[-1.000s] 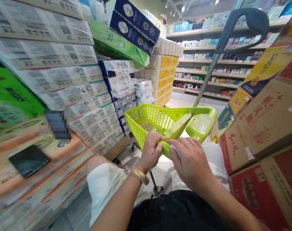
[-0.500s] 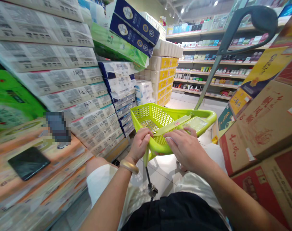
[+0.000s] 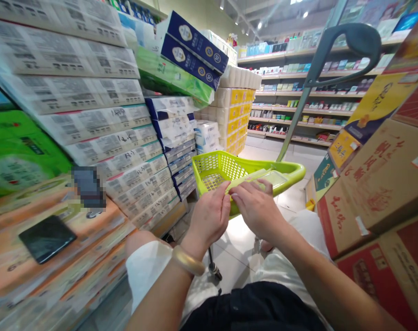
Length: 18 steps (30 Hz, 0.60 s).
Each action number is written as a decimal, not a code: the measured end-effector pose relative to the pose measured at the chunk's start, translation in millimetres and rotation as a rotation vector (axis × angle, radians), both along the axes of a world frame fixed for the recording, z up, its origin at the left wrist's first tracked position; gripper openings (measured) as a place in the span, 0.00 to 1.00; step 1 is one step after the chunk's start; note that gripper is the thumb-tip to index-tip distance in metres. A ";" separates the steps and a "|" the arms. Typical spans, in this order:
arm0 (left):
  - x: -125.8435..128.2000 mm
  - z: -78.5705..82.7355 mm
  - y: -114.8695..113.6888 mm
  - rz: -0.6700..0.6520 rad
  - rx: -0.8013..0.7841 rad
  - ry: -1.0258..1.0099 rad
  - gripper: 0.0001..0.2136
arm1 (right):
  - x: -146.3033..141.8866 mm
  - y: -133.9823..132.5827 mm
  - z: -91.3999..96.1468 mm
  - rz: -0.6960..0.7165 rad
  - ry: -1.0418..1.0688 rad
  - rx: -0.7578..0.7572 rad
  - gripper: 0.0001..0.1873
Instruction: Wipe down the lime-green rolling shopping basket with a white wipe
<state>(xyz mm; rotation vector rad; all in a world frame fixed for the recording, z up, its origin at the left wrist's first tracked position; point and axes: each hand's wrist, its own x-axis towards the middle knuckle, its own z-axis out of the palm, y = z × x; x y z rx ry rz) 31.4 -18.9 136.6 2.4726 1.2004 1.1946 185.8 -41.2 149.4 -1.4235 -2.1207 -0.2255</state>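
Note:
A lime-green plastic mesh shopping basket [image 3: 223, 168] stands on a wheeled trolley in front of me, with a long dark grey pull handle [image 3: 347, 46] rising to the right. My left hand [image 3: 209, 219] is raised at the basket's near edge, fingertips close to my right hand. My right hand [image 3: 253, 209] lies over a pale green flat strip [image 3: 246, 181] across the basket, its fingers on the strip. What the strip is made of is hard to tell. My hands hide the basket's near rim. A bangle circles my left wrist.
Stacked wrapped tissue packs [image 3: 92, 92] tower on my left, with a black phone [image 3: 47, 239] lying on orange-printed packs. Cardboard cartons [image 3: 377, 184] wall the right side. Packs of paper rolls [image 3: 234, 110] and store shelves [image 3: 298, 92] stand ahead, beyond a tiled floor aisle [image 3: 264, 151].
My hands have come closer together and risen from the basket's near edge onto the strip. The basket sits slightly further up in view, and its near rim is more hidden.

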 end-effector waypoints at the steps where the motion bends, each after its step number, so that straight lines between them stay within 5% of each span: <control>1: -0.8 -1.2 2.3 0.014 0.012 0.022 0.18 | 6.1 2.2 -1.4 -0.012 0.030 0.021 0.14; 6: -5.1 -1.6 7.0 0.017 0.047 0.119 0.22 | 40.7 19.3 -13.3 -0.091 0.216 0.142 0.15; 10: -3.6 -1.3 4.8 0.025 0.075 0.118 0.21 | 41.9 22.7 -15.5 -0.092 0.217 0.176 0.15; 18: -6.8 -3.2 5.6 0.037 0.097 0.119 0.19 | 27.9 33.3 28.7 0.121 -0.200 -0.129 0.16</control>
